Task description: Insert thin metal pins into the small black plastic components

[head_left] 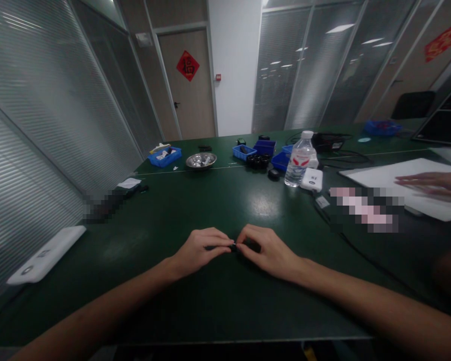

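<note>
A small dark piece [233, 247] is pinched between my two hands, low over the middle of the green table [154, 281]. My left hand [206, 244] comes in from the left with its fingers stretched forward and closed on the piece against the thumb. From the other side my right hand [265, 246] holds the same piece, its index finger and thumb curled to a pinch. The fingertips hide most of the piece, so its kind cannot be made out.
Farther back stand a metal bowl [201, 168], a blue tray [164, 163], black round parts [258, 160] and a water bottle [299, 160]. White power banks lie right [311, 179] and left [47, 254]. Another person's hand [432, 184] rests over a white sheet [421, 168].
</note>
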Motion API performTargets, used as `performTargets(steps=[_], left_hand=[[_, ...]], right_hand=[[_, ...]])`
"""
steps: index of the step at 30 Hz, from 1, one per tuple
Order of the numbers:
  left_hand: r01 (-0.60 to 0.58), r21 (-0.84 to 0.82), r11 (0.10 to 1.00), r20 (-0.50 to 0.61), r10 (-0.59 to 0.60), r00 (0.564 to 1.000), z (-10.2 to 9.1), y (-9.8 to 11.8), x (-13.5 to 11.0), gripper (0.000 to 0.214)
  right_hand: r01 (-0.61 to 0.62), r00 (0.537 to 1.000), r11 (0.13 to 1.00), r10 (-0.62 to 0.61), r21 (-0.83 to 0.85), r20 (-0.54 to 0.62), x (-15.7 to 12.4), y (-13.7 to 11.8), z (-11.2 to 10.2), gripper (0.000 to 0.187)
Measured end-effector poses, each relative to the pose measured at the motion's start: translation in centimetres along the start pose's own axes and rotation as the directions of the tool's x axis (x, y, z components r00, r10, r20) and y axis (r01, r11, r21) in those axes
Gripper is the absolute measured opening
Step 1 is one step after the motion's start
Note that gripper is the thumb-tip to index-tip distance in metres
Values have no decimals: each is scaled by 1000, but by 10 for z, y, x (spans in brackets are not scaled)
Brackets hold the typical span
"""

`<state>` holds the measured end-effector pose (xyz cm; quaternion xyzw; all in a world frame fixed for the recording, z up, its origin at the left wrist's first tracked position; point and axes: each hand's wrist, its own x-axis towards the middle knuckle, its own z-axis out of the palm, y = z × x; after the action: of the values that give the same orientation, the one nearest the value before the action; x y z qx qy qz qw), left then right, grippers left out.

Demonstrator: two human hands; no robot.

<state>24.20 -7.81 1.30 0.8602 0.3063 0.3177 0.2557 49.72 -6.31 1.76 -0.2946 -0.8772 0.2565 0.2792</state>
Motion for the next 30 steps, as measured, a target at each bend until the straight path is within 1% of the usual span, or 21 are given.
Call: performTargets(steps=[5, 10, 14, 16, 18, 20, 22, 23, 27, 28, 30], left_hand=[[35, 5, 999, 27, -35, 999, 0, 0, 1, 31], [64, 26, 998, 54, -65, 996, 0, 0, 2, 36], [87, 44, 995, 113, -92, 989, 1, -1, 2, 47], [119, 33, 992, 131, -123, 984, 1, -1, 2, 58], [167, 2, 986, 124, -166, 978, 0, -2, 1, 71], [201, -39, 979, 113, -196, 974, -2, -2, 0, 79], [209, -62, 976, 111, -201, 973, -4, -2, 0, 75], [207, -63, 976, 114, -199, 973, -4, -2, 0, 68], [200, -14, 980, 110, -198, 974, -7, 1, 0, 30], [208, 5, 978, 104, -208, 973, -7, 2, 0, 25], [236, 44, 971, 102, -239, 966, -6, 3, 0, 23]], right_hand=[[-17, 1000, 1000, 17, 12, -18, 0, 2, 0, 8], [-25, 999, 998, 23, -55, -29, 1, 4, -2, 8], [-13, 1000, 985, 14, -171, 5, 1, 12, -4, 10], [1, 999, 966, 10, -260, 42, 1, 17, -6, 10], [27, 996, 936, 5, -351, 91, 1, 20, -7, 9], [49, 992, 907, 5, -419, 126, 1, 20, -9, 10], [54, 991, 886, 11, -461, 137, 1, 19, -11, 13], [51, 991, 879, 16, -475, 136, 1, 19, -12, 14], [23, 992, 873, 40, -487, 119, 1, 16, -15, 14], [14, 992, 874, 49, -486, 116, 2, 17, -16, 14], [-9, 991, 876, 72, -483, 112, 3, 18, -20, 13]])
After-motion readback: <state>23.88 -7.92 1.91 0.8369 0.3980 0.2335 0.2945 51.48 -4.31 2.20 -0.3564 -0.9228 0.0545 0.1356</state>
